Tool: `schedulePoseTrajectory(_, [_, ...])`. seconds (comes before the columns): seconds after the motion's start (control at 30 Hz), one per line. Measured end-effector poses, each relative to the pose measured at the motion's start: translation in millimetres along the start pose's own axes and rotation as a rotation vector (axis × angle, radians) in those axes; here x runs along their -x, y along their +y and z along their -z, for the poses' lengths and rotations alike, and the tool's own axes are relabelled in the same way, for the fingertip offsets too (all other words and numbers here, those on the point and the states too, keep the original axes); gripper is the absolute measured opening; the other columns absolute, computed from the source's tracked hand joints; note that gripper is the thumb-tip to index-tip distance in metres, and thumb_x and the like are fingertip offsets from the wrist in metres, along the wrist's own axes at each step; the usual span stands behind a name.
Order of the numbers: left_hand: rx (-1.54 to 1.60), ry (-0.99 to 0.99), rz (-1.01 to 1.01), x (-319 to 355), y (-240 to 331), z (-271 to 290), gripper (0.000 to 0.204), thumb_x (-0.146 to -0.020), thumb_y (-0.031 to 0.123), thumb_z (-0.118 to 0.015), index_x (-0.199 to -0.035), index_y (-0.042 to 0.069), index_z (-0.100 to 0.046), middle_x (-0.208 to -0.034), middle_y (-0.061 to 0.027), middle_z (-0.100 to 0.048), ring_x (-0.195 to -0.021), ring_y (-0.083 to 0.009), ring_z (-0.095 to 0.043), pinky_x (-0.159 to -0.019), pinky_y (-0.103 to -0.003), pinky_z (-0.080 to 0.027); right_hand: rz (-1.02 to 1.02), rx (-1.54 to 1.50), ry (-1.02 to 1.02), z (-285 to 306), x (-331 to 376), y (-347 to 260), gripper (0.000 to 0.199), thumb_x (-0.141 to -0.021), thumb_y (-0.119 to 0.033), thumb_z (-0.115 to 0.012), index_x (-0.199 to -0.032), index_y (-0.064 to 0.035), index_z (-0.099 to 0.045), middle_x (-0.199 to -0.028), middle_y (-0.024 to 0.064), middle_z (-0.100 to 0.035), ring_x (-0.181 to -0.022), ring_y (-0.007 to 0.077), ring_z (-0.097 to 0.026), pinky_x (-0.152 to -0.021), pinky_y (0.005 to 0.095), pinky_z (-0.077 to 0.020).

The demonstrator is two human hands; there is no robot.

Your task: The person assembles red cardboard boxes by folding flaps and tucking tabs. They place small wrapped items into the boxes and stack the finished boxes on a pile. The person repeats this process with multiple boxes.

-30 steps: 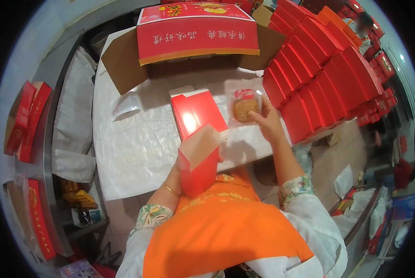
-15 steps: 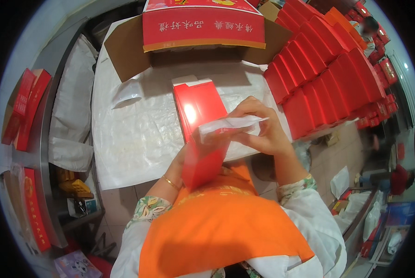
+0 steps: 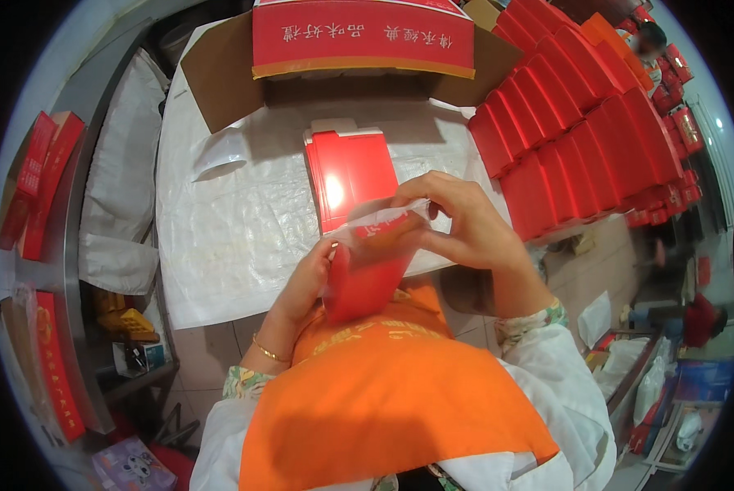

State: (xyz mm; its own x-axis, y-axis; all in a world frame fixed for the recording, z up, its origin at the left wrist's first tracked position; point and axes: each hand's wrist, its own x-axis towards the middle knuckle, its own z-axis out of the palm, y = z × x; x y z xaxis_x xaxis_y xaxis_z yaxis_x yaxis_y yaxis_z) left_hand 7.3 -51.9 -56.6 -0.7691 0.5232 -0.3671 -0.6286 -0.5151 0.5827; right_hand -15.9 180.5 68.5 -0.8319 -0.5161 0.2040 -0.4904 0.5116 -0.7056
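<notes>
Head view: both hands, left hand (image 3: 309, 278) and right hand (image 3: 465, 225), pinch a clear packet (image 3: 375, 241) over a red box (image 3: 367, 282)

Pretty much everything here is red: the small box (image 3: 365, 282) in the hands is glossy red, same as the flat box (image 3: 349, 172) lying behind it and the stacked boxes (image 3: 580, 123) off to the side. The counter (image 3: 219, 237) has a white woven-looking cover. The big carton (image 3: 363, 37) is red with white lettering and a gold strip, with plain brown flaps. Apron (image 3: 391, 401) is bright orange, sleeves (image 3: 240, 380) floral.
</notes>
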Motion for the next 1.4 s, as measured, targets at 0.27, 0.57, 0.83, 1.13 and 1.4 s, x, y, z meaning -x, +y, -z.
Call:
schedulePoseTrajectory(0.27, [-0.695,0.057,-0.431,10.2,-27.9,9.5,0.059,-0.075,0.009,-0.08,-0.125,0.001,-0.05,-0.115,-0.0092,-0.062,-0.105,-0.0178,-0.06,-0.092,-0.033,-0.048,0.056,-0.084,-0.047,-22.6,-4.6,-0.6,0.03,-0.078,-0.007,-0.073,-0.107,-0.0072,-0.063,-0.093,0.0096,-0.065,-0.085,0.0278,-0.062,-0.074,0.036,-0.0483])
schedulePoseTrajectory(0.57, [-0.711,0.104,-0.875,-6.2,17.2,29.3,0.057,-0.078,0.013,-0.083,-0.123,0.002,-0.05,-0.113,-0.0066,-0.062,-0.105,-0.0149,-0.059,-0.092,-0.03,-0.048,0.413,0.134,0.304,-47.0,-36.9,13.6,0.024,-0.08,-0.004,-0.071,-0.102,-0.0055,-0.062,-0.094,0.0103,-0.063,-0.086,0.0282,-0.059,-0.085,0.0377,-0.0443])
schedulePoseTrajectory(0.83, [-0.653,0.139,-1.054,-6.9,30.1,42.7,0.055,-0.08,0.016,-0.083,-0.122,0.002,-0.049,-0.112,-0.0067,-0.061,-0.104,-0.0141,-0.059,-0.091,-0.029,-0.05,-0.031,-0.702,0.366,-131.0,-47.0,54.1,0.074,-0.1,-0.06,-0.037,-0.144,0.0002,-0.035,-0.135,0.0142,-0.048,-0.127,0.024,-0.046,-0.109,0.0373,-0.033])
schedulePoseTrajectory(1.13, [-0.635,0.455,-1.167,9.3,40.9,83.4,0.06,-0.08,0.023,-0.084,-0.124,0.002,-0.049,-0.115,-0.0055,-0.056,-0.106,-0.0145,-0.055,-0.093,-0.028,-0.046,0.06,-0.371,0.256,-166.0,-59.7,56.8,0.073,-0.091,-0.047,-0.06,-0.142,-0.0007,-0.037,-0.143,0.0198,-0.042,-0.135,0.0354,-0.038,-0.113,0.0445,-0.0283])
schedulePoseTrajectory(1.4, [-0.407,0.52,-1.063,8.2,30.9,107.5,0.05,-0.088,0.028,-0.076,-0.123,0.001,-0.052,-0.117,-0.0031,-0.056,-0.106,-0.0128,-0.052,-0.096,-0.027,-0.042,0.049,0.497,0.02,-189.0,-38.8,79.1,0.038,-0.076,-0.014,-0.064,-0.114,-0.0097,-0.059,-0.135,0.0162,-0.048,-0.137,0.0385,-0.034,-0.114,0.0558,-0.0216])
